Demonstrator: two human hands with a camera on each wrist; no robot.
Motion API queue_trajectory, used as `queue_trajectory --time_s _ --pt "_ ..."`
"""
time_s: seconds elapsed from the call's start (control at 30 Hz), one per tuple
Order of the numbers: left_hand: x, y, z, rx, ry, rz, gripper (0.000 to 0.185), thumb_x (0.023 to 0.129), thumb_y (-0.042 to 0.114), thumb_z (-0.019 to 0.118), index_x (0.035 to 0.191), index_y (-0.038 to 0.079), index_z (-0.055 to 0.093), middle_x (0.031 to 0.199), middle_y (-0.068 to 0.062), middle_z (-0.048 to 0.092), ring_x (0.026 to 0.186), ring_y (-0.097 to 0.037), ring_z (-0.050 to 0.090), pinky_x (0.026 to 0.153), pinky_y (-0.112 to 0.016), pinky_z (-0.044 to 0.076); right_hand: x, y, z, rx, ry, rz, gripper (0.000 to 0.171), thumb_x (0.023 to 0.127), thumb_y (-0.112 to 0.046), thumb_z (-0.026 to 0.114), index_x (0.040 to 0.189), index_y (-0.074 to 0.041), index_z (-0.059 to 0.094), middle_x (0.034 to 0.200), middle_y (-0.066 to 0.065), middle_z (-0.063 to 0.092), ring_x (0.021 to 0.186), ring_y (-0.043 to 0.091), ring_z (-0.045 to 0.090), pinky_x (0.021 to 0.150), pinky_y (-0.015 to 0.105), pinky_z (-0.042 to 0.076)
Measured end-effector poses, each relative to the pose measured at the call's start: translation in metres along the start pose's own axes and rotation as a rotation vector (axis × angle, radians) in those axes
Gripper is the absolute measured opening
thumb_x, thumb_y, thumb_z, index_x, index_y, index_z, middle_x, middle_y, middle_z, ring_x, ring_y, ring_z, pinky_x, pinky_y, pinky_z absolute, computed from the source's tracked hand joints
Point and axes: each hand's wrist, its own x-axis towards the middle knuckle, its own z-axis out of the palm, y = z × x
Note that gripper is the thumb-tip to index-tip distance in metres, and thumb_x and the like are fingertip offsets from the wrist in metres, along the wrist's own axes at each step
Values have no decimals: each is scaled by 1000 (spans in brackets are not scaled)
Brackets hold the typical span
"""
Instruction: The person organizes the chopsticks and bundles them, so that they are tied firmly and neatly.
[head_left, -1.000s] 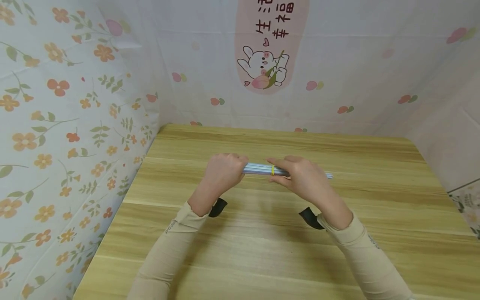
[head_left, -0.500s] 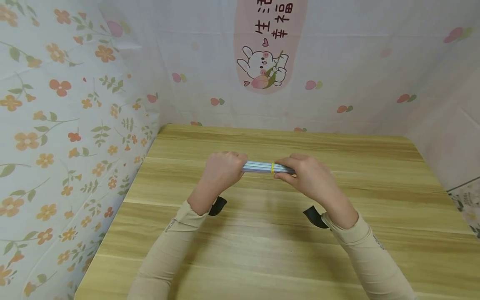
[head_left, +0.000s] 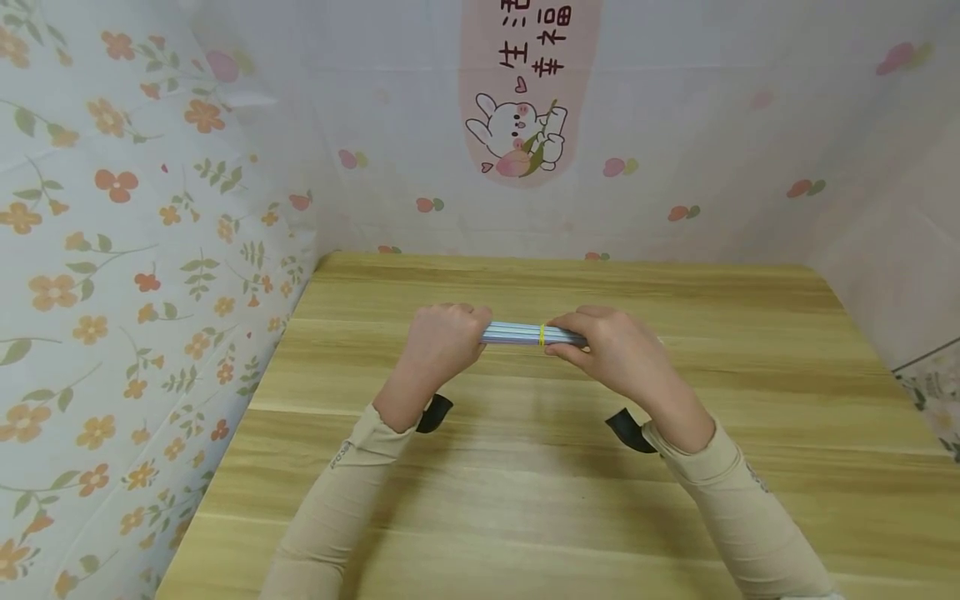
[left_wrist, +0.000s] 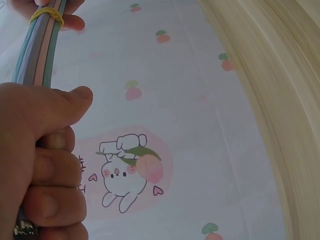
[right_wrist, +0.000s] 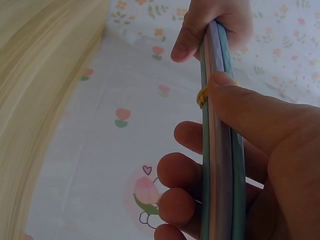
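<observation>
A bundle of pastel chopsticks (head_left: 512, 333) in teal, pink and lavender is held level above the table, with a yellow rubber band (head_left: 542, 334) wound around it. My left hand (head_left: 447, 337) grips one end, its fingers curled around the sticks in the left wrist view. On the other side my right hand (head_left: 622, 350) holds the bundle. In the right wrist view, its thumb (right_wrist: 245, 105) lies along the sticks at the rubber band (right_wrist: 202, 96), and the fingers curl underneath. Both hands hide parts of the chopsticks.
Under the hands lies a wood-grain table (head_left: 517, 517). A white curtain (head_left: 375, 108) with a printed rabbit hangs behind its back edge, and a floral curtain (head_left: 142, 333) runs along the left. Black straps (head_left: 630, 431) jut from the beige sleeves (head_left: 720, 492).
My right hand has shifted slightly right along the bundle, showing more stick between the hands. The far stick tips, visible earlier, are now mostly hidden. My left hand has hardly moved.
</observation>
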Motion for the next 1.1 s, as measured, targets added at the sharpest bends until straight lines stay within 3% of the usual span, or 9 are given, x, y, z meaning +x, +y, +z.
queue_trajectory --time_s 0.77,0.97,1.1 --pt "-5 -7 2 -8 104 5 29 83 9 67 61 12 48 52 5 28 46 -10 23 43 -23 14 -8 9 -6 -19 11 24 30 78 -29 78 100 -9 73 83 1 69 60 8 52 56 27 42" --pt "-5 -11 3 -20 149 16 34 82 15 73 61 12 47 50 3 34 45 -10 25 44 -23 16 -9 13 -10 -25 17 35 29 77 -28 79 96 -8 73 84 2 70 61 10 54 56 28 44" --pt "-6 -13 2 -41 134 23 35 78 25 79 65 11 50 52 2 42 44 -11 33 42 -24 25 -9 16 -12 -24 14 39 26 76 -28 79 92 -8 73 83 2 69 62 10 54 57 29 45"
